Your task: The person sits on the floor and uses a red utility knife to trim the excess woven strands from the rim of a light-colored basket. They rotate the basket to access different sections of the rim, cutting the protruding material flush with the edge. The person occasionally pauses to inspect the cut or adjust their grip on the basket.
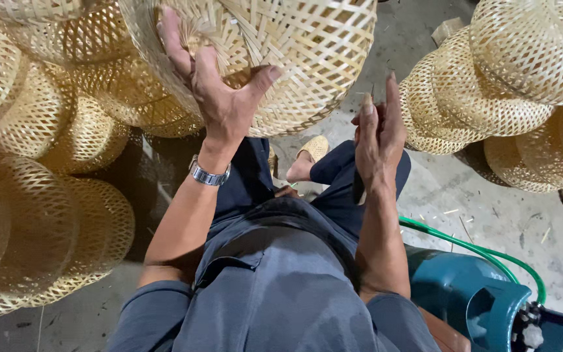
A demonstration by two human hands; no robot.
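My left hand, with a metal watch at the wrist, presses its spread fingers against the side of a large woven bamboo basket held up in front of me. My right hand is raised beside the basket's lower right edge, fingers straight and close together. It does not touch the basket, and whether it pinches something thin at the fingertips cannot be told. I sit in dark blue clothes with my knees bent and a foot in a woven slipper below the basket.
Stacks of similar woven bamboo baskets stand at the left and at the upper right. A teal gas cylinder with a green hose sits at the lower right. Bamboo scraps lie on the grey concrete floor.
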